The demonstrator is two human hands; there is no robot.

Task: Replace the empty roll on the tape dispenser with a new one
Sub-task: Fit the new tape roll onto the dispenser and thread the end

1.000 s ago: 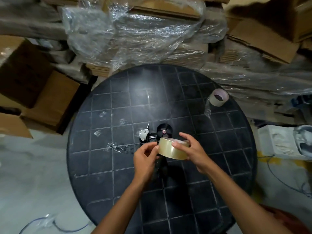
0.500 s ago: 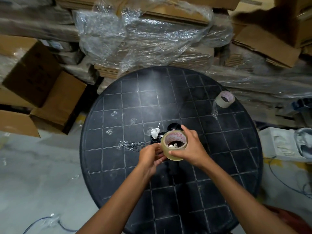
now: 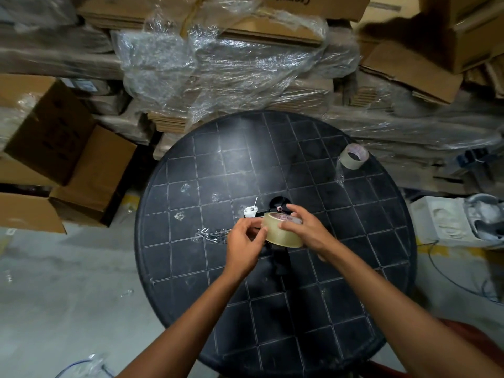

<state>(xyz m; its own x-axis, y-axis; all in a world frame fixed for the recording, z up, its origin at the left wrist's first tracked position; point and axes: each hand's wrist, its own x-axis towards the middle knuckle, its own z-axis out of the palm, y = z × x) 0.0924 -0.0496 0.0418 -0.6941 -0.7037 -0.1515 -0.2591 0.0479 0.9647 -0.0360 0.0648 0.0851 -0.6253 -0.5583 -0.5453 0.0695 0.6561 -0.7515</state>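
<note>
A full roll of clear tape (image 3: 282, 231) is held above the middle of the round black table (image 3: 354, 268). My right hand (image 3: 304, 230) grips it from the right side and top. My left hand (image 3: 245, 242) pinches at the roll's left edge with thumb and fingertips. Under the hands lies the black tape dispenser (image 3: 278, 205), mostly hidden, with its round hub and a white part (image 3: 250, 211) showing. An empty roll core (image 3: 354, 156) with a trailing strip of clear film sits at the table's far right.
A crumpled bit of clear tape (image 3: 210, 234) lies on the table left of my hands. Stacked cardboard and plastic wrap (image 3: 218, 64) crowd the far side. Open boxes (image 3: 68, 165) stand at the left, white foam packing (image 3: 447, 222) and cables at the right.
The roll has turned from facing up with its hole visible to lying tilted on its side. My left fingers shifted onto its left edge. The view moved slightly.
</note>
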